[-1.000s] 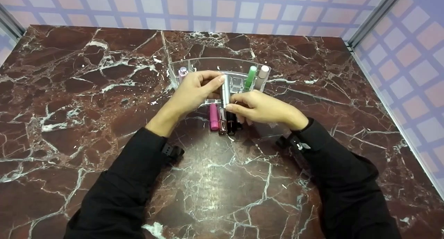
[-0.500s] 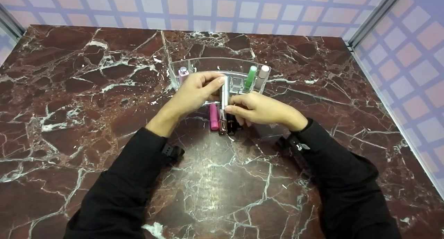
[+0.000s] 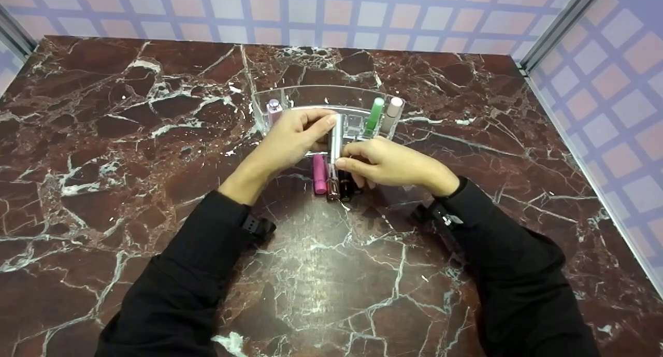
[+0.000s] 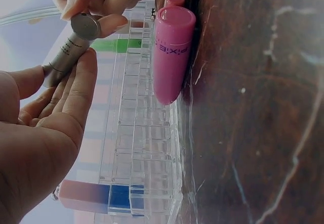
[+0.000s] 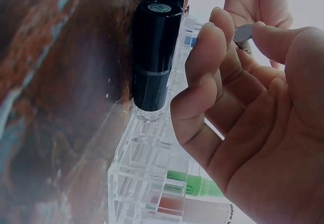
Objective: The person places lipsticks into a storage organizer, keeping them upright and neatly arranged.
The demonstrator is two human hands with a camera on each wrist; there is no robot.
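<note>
A silver lipstick tube [image 3: 336, 139] is held between both hands above the front of a clear curved lipstick holder [image 3: 326, 87]. My left hand [image 3: 295, 134] pinches its far end between thumb and fingers. At the near end, the right hand [image 3: 386, 162] grips it, its thumb by the flat round end. Small dark print shows on the silver tube [image 4: 71, 49] in the left wrist view. Below the hands, a pink lipstick [image 3: 319, 175], a brownish clear-ended tube [image 3: 333, 186] and black tubes [image 3: 345, 185] stand side by side in front of the holder; the hands partly hide them.
In the holder's right end stand a green tube [image 3: 374, 116] and a beige white-topped tube [image 3: 392, 117]. A pink tube [image 3: 274, 108] with a blue lower part in the left wrist view stands at its left end. Patterned walls border the dark marbled table [image 3: 321, 274].
Both hands and the silver lipstick tube have shifted only very slightly toward the front. Their grips look the same, and the other tubes stay where they were.
</note>
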